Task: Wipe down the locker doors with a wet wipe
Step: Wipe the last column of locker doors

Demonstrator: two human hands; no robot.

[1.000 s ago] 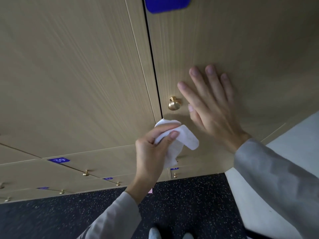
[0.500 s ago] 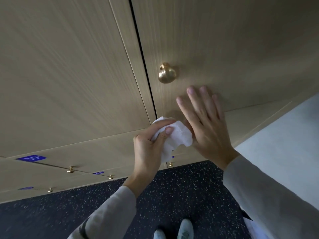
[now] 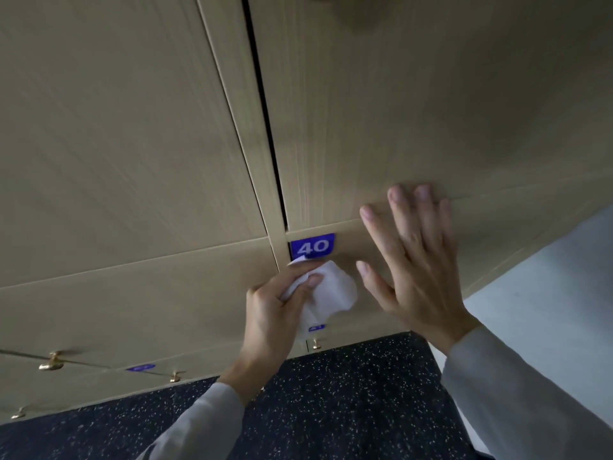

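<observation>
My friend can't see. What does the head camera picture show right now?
A person's left hand holds a white wet wipe against a tan locker door, just below a blue number plate reading 40. The right hand lies flat with straight fingers on the doors beside it, above a dark speckled floor.

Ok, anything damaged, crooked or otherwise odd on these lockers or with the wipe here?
Nothing stands out. The doors look flush and unmarked, and the 40 label sits straight. The left hand holds the bunched wipe just below the label, and the right hand lies flat on the door. The image is somewhat blurred, so fine marks could be missed.
</observation>
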